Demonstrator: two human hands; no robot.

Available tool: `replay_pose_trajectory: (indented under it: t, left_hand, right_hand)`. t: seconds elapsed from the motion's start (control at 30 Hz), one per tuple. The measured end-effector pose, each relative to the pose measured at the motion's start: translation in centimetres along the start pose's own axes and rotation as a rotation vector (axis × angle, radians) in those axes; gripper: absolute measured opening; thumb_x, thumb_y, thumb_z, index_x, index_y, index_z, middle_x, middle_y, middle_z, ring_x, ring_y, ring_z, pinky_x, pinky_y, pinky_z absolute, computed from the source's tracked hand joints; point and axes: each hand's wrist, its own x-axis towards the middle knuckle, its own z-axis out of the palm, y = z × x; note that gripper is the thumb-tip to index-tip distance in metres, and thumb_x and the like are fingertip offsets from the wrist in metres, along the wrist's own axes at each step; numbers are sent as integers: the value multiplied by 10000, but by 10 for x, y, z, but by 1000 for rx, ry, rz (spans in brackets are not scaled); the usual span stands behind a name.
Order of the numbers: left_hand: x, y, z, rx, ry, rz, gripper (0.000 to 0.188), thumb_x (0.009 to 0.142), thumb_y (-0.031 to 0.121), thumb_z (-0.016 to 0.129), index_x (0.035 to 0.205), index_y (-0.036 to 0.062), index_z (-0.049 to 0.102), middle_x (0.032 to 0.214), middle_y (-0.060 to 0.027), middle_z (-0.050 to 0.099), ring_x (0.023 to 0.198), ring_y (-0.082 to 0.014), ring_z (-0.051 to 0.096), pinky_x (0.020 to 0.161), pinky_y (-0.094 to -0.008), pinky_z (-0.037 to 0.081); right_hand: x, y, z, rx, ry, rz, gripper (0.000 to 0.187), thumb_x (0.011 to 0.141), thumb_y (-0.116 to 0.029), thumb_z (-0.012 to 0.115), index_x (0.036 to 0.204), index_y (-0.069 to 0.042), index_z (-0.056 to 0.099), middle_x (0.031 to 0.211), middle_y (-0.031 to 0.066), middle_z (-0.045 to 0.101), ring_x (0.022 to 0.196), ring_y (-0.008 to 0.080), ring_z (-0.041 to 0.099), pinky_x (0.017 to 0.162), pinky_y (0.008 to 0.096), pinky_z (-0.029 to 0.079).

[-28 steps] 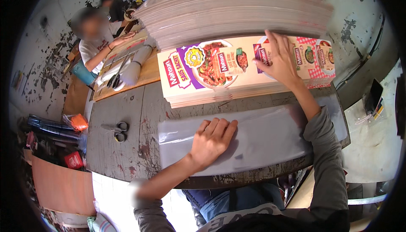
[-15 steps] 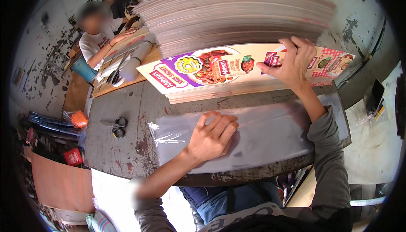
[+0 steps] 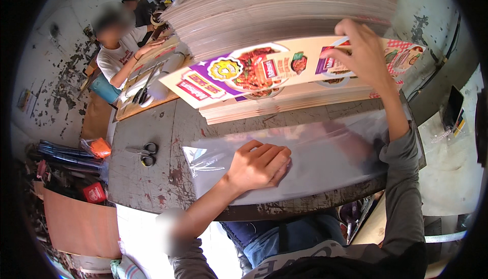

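Note:
A long printed card sheet (image 3: 278, 65) with food pictures is raised at a slant above a low stack of like sheets (image 3: 264, 110). My right hand (image 3: 363, 58) grips it by the upper edge on its right part, thumb on the printed face. On the near side of the table lie clear plastic sleeves (image 3: 330, 164), flat and shiny. My left hand (image 3: 259, 166) rests on them with its fingers curled in. Whether those fingers pinch any plastic is hidden beneath the hand.
Behind the sheet rises a tall stack of wrapped sheets (image 3: 274, 17). Scissors (image 3: 146, 153) lie on the worn dark table (image 3: 152, 180). Beyond, at the left, a person (image 3: 119, 50) sits at a wooden board (image 3: 152, 107) holding plastic and another pair of scissors.
My right hand has lifted the printed sheet up off the low stack, uncovering a similar print under it. The left hand's fingers have curled in more on the plastic.

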Motion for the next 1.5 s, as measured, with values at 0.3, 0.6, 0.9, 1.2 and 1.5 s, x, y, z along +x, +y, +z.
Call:
replay_pose_trajectory:
  t: [0.3, 0.6, 0.9, 1.2, 1.5]
  left_hand:
    - [-3, 0, 6, 35, 67, 77, 144, 624, 61, 626, 739, 63, 540, 655, -16, 570, 542, -112, 551, 466, -223, 402]
    - [-4, -2, 9, 60, 47, -8, 152, 645, 17, 620, 761, 75, 541, 596, -8, 555, 475, -124, 540, 441, -236, 401]
    - [-14, 1, 12, 275, 40, -179, 94, 732, 85, 592, 781, 80, 512, 564, 13, 495, 428, -94, 489, 405, -222, 361]
    - [-8, 9, 11, 270, 11, -160, 119, 706, 128, 576, 783, 83, 497, 596, 11, 494, 459, -99, 501, 421, -227, 380]
    - [-23, -54, -68, -58, -430, -413, 290, 672, 224, 679, 884, 64, 562, 745, -81, 583, 717, -252, 581, 690, -348, 454]
  right_hand:
    - [56, -55, -4, 359, -63, 150, 353, 728, -354, 645, 830, -45, 511, 562, 74, 519, 485, 148, 482, 470, 285, 370]
    - [98, -90, 46, 754, -106, 202, 459, 696, -458, 637, 740, -10, 551, 602, 140, 581, 539, 224, 591, 497, 322, 424]
    - [26, -72, 4, 421, -382, 327, 329, 726, -293, 656, 800, -14, 498, 597, 113, 520, 527, 187, 510, 510, 304, 379]
    - [-48, -39, 0, 364, -421, 175, 293, 731, -295, 643, 800, -39, 518, 600, 93, 562, 514, 239, 551, 469, 313, 396]
    - [-48, -38, 0, 257, -419, 135, 366, 689, -364, 662, 772, -48, 498, 541, 87, 524, 478, 243, 540, 454, 323, 401]
